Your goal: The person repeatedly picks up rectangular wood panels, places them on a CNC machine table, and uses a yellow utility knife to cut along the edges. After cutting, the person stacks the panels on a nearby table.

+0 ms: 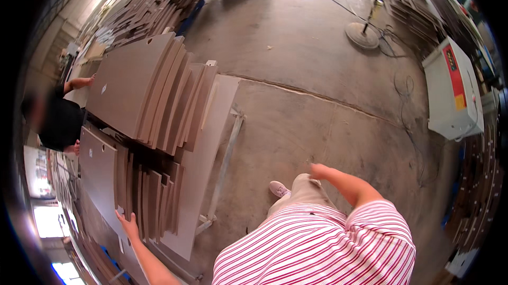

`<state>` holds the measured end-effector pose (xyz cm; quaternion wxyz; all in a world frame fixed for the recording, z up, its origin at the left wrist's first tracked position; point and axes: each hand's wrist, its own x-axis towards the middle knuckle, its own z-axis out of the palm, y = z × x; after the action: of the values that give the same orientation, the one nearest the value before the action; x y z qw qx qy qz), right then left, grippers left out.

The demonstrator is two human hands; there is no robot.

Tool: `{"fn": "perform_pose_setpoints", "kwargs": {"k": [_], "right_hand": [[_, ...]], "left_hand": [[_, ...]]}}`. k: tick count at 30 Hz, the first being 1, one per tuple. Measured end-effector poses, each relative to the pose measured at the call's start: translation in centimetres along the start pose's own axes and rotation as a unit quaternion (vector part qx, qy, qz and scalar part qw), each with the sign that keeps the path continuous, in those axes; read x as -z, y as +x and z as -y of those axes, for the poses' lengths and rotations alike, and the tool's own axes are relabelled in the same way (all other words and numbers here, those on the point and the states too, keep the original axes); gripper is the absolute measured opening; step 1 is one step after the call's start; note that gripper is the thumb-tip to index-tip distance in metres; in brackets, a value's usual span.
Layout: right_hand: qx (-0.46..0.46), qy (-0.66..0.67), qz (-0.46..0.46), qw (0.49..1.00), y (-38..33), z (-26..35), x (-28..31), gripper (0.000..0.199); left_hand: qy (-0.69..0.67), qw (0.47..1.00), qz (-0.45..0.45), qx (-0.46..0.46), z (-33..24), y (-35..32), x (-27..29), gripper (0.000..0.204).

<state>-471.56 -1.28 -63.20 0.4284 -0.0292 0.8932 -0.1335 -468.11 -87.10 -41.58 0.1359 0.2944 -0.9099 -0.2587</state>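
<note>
Hands — left point(128, 225) flat on grey-brown panel point(98, 171) — right point(319, 170) free

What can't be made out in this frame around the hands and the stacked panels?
- Right hand, head view: small and motion-blurred; open or closed cannot be told.
- Left hand: lies on the panel stack; whether it grips an edge is unclear.
- Lower panels: covered by those above, count unknown.
- Co-worker: partly cut off by the dark fisheye rim.
</note>
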Motion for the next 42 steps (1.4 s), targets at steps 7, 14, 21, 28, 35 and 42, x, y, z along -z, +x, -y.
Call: {"fn": "perform_pose_setpoints", "kwargs": {"k": [7,14,21,28,35,42], "right_hand": [[-0.168,0.031,-0.038,0.984,-5.5,-17.8,-0.6,0.039],[0.137,-0.012,-0.084,0.987,0.5,-18.5,3.9,0.027],[0.07,0.067,-0.056,0.994,2.6,-22.1,10.2,0.019],[0.22,-0.133,-0.034,0.966,-2.6,-21.0,0.1,0.019],[0.303,-0.156,0.162,0.926,-15.9,-15.7,-20.3,0.025],[0.317,-0.299,0.275,0.857,-25.1,-7.2,-37.2,0.022]], "left_hand": [[0.106,0.994,-0.027,0.022,-3.6,-17.5,-7.5,0.07],[0.033,0.94,0.335,-0.059,-22.5,-47.4,-13.6,0.06],[-0.059,0.811,0.542,0.212,-26.7,-79.3,-20.8,0.05],[-0.185,0.756,0.437,0.45,-31.6,-97.9,-16.1,0.049],[-0.293,0.719,0.24,0.582,-32.2,-117.0,-10.4,0.048],[-0.352,0.65,0.11,0.665,-26.2,-132.5,-0.9,0.047]]}}
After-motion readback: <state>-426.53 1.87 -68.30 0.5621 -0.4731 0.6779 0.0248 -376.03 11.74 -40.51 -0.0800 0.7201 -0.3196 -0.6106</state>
